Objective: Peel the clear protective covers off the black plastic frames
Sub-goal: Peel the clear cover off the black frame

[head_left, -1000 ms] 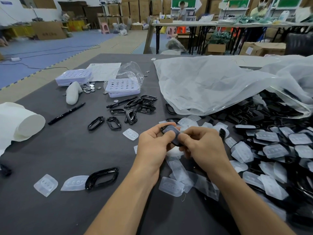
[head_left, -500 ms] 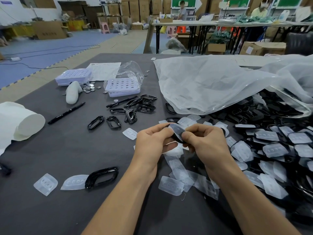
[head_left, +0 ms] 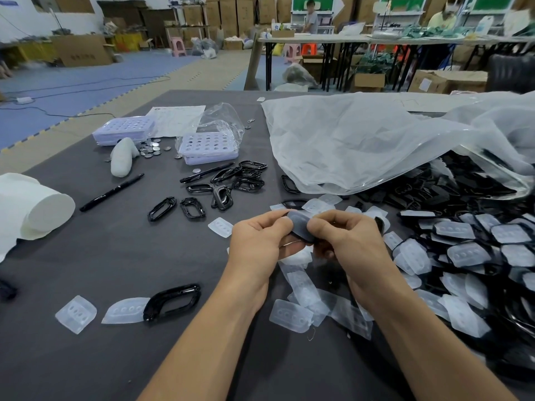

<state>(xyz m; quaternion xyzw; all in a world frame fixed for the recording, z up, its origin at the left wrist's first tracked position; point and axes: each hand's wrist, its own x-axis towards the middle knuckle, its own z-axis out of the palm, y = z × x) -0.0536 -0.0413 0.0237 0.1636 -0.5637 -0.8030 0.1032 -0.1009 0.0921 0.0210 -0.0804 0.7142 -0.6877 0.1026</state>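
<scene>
Black plastic frames (head_left: pixel 434 195) are spilled from a large clear plastic bag (head_left: pixel 376 140) at right. Over the grey table (head_left: pixel 115 256) a clear-covered black frame (head_left: pixel 301 227) is pinched by left hand (head_left: pixel 257 241) and right hand (head_left: pixel 347 241), long axis slanting upper-left to lower-right.

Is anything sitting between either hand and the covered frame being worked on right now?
Nothing visible does. The left hand and the right hand both already pinch the frame, one at each end, above the loose covers on the table. Its clear cover is not yet off.
</scene>
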